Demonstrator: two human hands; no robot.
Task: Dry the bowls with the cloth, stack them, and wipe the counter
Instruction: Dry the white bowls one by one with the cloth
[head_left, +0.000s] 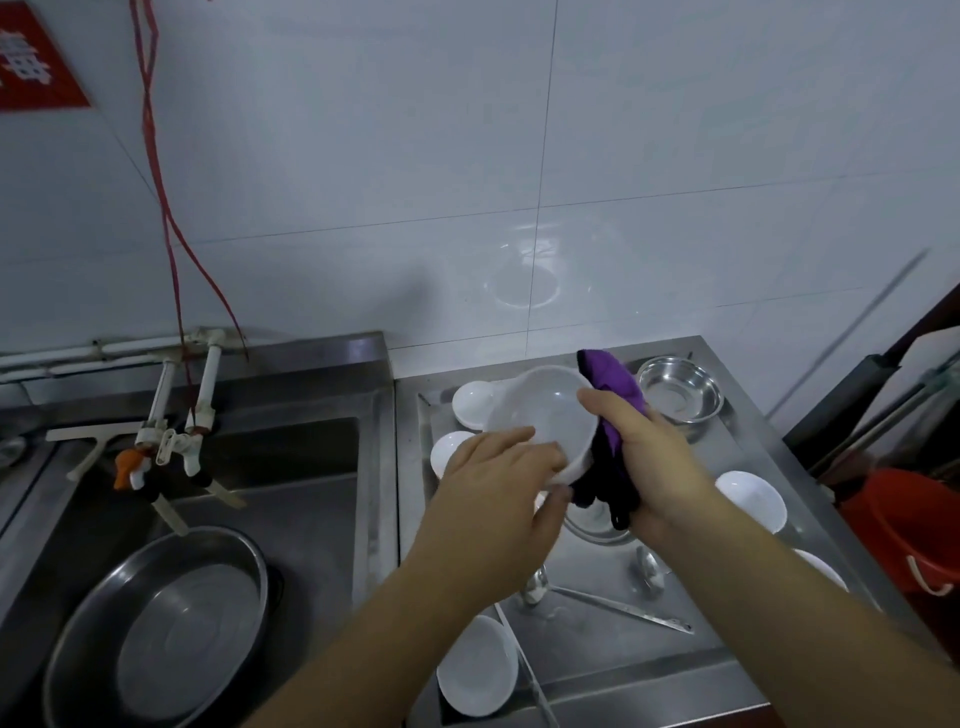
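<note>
Item: white bowl (540, 415), held above the steel surface (613, 644), tilted, mouth facing the person and slightly up; round, so no real long axis.

Left hand (498, 493): fingers curled over the near-left rim.

Right hand (649, 457): grips the purple cloth (613, 384) against the bowl's right side, thumb inside.

Risks: a wet rim could slip from the left hand's grip and drop onto the white bowls (753, 499) and spoons (535, 584) below, likely chipping them.
</note>
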